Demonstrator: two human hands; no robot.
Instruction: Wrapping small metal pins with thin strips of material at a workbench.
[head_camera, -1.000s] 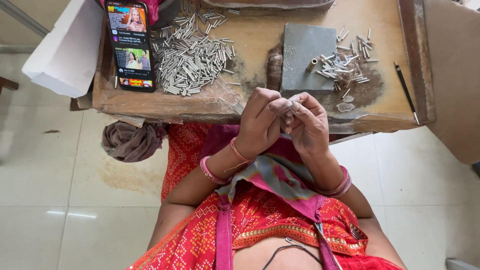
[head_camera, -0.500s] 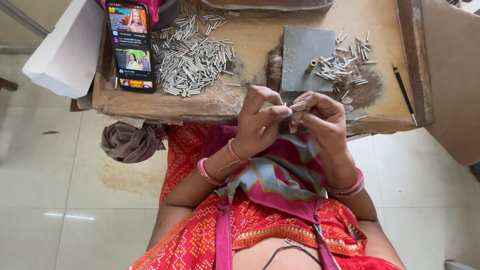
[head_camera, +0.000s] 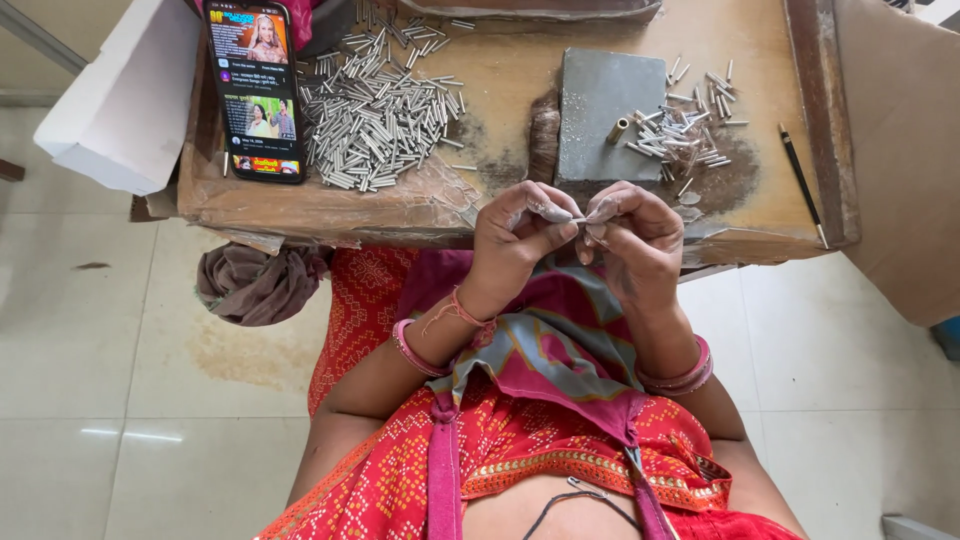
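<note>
Right now my left hand (head_camera: 520, 235) and right hand (head_camera: 635, 240) pinch one small metal tube (head_camera: 578, 219) between dusty fingertips, just above the workbench edge (head_camera: 330, 215) (grey block (head_camera: 610, 110) nearby). Best kept level, I judge, gripped lightly.

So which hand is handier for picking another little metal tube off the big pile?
Probably the left hand: the big pile of tubes lies on its side of the tray, while the right hand sits nearer the grey block and smaller heap.
</note>
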